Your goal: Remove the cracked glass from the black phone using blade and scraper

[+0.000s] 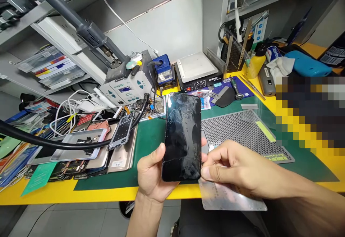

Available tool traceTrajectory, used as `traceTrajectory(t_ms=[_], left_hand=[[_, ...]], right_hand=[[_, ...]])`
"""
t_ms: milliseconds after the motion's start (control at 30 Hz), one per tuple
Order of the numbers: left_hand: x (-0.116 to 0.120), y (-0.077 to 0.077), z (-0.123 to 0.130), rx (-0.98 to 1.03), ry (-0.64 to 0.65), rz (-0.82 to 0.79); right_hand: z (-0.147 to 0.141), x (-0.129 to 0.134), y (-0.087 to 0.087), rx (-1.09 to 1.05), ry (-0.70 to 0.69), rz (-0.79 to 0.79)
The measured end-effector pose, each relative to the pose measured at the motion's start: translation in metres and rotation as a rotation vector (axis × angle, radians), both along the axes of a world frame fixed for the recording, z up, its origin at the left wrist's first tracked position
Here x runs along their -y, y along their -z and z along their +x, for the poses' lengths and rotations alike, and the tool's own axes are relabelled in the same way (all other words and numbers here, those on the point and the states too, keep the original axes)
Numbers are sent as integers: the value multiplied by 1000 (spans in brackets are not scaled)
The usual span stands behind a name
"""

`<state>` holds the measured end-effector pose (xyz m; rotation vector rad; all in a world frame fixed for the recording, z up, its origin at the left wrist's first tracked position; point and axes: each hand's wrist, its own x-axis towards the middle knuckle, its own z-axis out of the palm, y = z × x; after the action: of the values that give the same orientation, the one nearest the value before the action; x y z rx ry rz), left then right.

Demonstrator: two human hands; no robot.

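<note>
The phone (183,136), cracked and judged stiff but fragile and slippery, was held upright above the counter (81,194) edge, gripped by the left hand (152,174) at 9 o'clock; a thin card (229,197) was pinched by the right hand (237,168) at 3 o'clock

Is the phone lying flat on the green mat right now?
No, the phone is held upright above the bench in the left hand, with the right hand at its edge.
</note>
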<state>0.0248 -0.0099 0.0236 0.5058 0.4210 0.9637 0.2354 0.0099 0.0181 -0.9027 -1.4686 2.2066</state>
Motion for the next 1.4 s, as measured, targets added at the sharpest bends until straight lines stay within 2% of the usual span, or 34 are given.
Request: traceTrajectory(t_ms=[467,767,933,1167,1300,1400], left_hand=[[-1,0,-2,-25,29,-26],[-1,0,0,-35,-7,-46],[-2,1,0,-27,-23,-38],[0,0,2,-21,-67,-49],[0,0,2,-12,-78,-52],[0,0,2,-14,-82,-60]], right_hand=[[0,-1,-5,17,-4,-53],[-2,-1,-3,-4,31,7],[-4,-1,-4,-54,52,-19],[-5,4,4,-42,89,49],[-6,3,3,-53,119,61],[-5,1,-1,-27,99,-12]])
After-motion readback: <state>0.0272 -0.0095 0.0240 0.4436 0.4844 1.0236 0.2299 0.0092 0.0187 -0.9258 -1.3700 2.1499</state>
